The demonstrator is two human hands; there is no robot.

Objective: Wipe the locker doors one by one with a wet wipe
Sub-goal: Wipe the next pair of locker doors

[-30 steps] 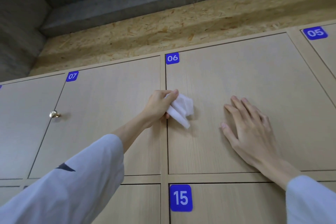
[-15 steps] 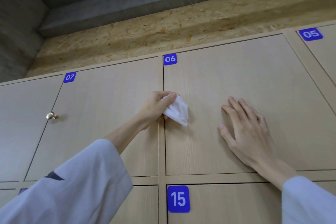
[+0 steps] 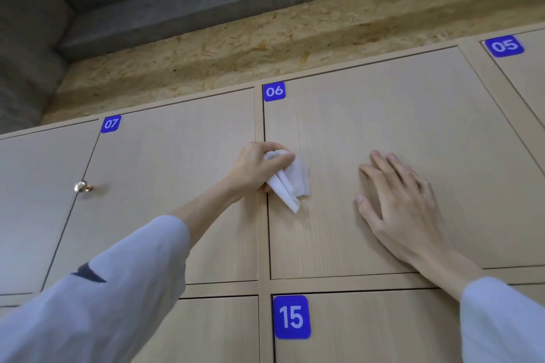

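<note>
Hands, two: left (image 3: 256, 169) grips one wipe (image 3: 290, 183), right (image 3: 404, 206) flat.

Blue tags (image 3: 274, 91) on locker doors (image 3: 383, 156) read 05; 06; 07; 15.

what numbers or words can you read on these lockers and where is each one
"06" on a blue tag, top left corner of the door being wiped.
"07" on a blue tag, top left corner of the door to its left.
"05" on a blue tag, top left corner of the door at the far right.
"15" on a blue tag, top left corner of the door below 06.
No other text or brand shows.
</note>
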